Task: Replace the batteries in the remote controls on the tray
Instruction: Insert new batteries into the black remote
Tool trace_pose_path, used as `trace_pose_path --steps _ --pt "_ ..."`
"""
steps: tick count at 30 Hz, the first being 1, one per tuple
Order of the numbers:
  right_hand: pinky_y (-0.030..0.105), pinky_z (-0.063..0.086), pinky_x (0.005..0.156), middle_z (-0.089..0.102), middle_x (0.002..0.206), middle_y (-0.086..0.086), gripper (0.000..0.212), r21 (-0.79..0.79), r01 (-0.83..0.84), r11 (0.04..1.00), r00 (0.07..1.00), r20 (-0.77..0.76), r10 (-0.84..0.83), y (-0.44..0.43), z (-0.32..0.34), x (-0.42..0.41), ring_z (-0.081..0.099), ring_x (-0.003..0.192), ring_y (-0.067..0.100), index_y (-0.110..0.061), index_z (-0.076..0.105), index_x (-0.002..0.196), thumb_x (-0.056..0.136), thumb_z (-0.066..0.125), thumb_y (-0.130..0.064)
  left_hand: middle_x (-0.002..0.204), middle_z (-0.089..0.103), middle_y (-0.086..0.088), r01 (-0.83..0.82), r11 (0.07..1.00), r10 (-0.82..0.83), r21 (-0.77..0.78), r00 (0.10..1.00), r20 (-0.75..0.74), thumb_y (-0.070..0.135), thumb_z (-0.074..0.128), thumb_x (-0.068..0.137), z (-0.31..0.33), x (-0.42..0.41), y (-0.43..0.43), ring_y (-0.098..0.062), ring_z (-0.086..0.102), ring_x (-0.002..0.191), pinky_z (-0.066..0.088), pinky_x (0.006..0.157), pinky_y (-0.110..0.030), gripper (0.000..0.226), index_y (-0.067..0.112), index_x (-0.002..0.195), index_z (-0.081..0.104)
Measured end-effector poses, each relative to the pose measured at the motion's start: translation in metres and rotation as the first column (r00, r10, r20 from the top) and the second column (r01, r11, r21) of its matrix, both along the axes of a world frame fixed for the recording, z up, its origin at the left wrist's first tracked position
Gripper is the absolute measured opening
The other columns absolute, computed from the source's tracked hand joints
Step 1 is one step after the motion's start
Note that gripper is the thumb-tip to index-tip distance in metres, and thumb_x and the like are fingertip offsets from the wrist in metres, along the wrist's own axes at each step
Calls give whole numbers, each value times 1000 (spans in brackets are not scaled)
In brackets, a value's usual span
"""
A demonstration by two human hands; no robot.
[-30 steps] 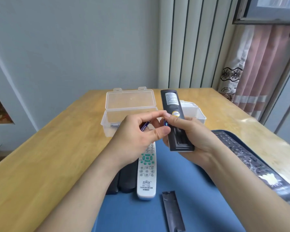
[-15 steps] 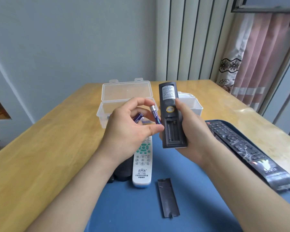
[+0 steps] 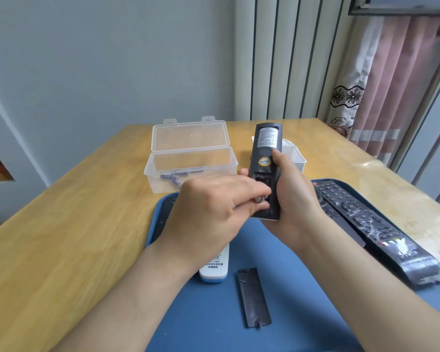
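1. At the centre of the frame we see the right hand [image 3: 294,199] wrapped round a black remote [image 3: 266,148]. It is held upright, back toward us, with its battery compartment uncovered.
2. Just left of it, the left hand [image 3: 208,209] pinches a battery [image 3: 258,199] between thumb and forefinger. The battery's metal end shows right at the open compartment. We cannot tell whether it is seated.
3. A blue tray [image 3: 208,331] fills the lower middle of the frame. On it lies a white remote [image 3: 214,271], mostly hidden under the left wrist. A loose battery cover [image 3: 254,297] lies just to the right of it.
4. A long black remote [image 3: 361,219], wrapped in clear film, lies along the tray's right side and runs toward the lower right.
5. Above the tray, upper centre, a clear box [image 3: 191,158] stands on the wooden table [image 3: 61,224] with its lid open and spare batteries [image 3: 170,177] inside.
6. A white box [image 3: 294,153] sits behind the held remote.
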State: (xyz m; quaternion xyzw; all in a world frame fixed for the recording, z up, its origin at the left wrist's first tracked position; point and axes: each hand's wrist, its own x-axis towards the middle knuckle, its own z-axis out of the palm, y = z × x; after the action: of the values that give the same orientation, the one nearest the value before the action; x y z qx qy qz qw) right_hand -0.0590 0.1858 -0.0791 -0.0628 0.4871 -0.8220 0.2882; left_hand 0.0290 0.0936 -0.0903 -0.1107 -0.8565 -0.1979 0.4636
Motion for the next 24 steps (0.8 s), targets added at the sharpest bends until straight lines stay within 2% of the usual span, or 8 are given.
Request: trace_pose_path --steps 3,5,8,11,16,18,21,24 --pt "21 42 44 69 71 9 33 -31 31 999 998 51 -30 1 0 -2 60 56 20 -11 62 94 100 45 -40 94 74 -1 0 987 5 -164 1000 30 21 67 85 0 -1 0 -21 69 83 54 71 -34 19 8 97 75" --pt "20 46 45 69 70 9 34 -68 54 996 996 77 -49 2 1 -3 61 55 19 -10 61 98 100 45 -39 97 74 0 25 989 -12 -149 996 83 26 64 87 0 0 1 -22 69 83 55 70 -35 25 9 102 75" --pt "22 48 50 68 69 8 33 -80 61 995 996 69 -56 4 2 -2 61 57 19 -11 60 91 100 46 -40 100 74 2 40 995 -28 -86 990 135 28 61 88 0 1 2 -17 69 87 55 73 -34 28 9 103 74" --pt "22 46 52 67 67 6 35 -70 43 997 998 40 -41 4 3 1 60 55 17 -12 61 87 100 45 -41 100 74 4 50 999 -50 3 988 144 26 65 86 1 1 1 -11 67 92 53 81 -30 25 10 102 75" --pt "21 47 45 65 67 4 38 -55 19 998 1000 -16 -20 2 4 6 60 52 16 -12 62 85 100 44 -42 99 73 9 18 978 -54 208 985 166 21 74 74 1 -1 1 -1 63 103 44 95 -14 27 13 99 76" --pt "22 47 45 63 63 2 39 -58 6 998 999 -33 -8 1 5 9 60 49 14 -14 61 80 101 44 -42 98 71 14 3 953 -66 304 978 198 23 76 69 2 0 2 0 61 105 43 94 -13 29 18 98 77" --pt "23 45 45 60 60 0 36 -60 -17 998 998 -69 13 1 6 13 58 47 14 -16 59 83 100 43 -43 100 63 13 18 868 -149 497 963 225 18 78 61 5 -2 4 -3 61 94 46 88 -16 35 28 94 75" --pt "24 50 45 68 68 5 37 -69 -93 993 990 -110 85 0 6 18 65 55 18 -14 59 91 101 40 -44 103 55 -4 39 736 -238 676 949 205 4 76 54 6 -3 7 -16 61 88 49 84 -19 55 27 103 67"
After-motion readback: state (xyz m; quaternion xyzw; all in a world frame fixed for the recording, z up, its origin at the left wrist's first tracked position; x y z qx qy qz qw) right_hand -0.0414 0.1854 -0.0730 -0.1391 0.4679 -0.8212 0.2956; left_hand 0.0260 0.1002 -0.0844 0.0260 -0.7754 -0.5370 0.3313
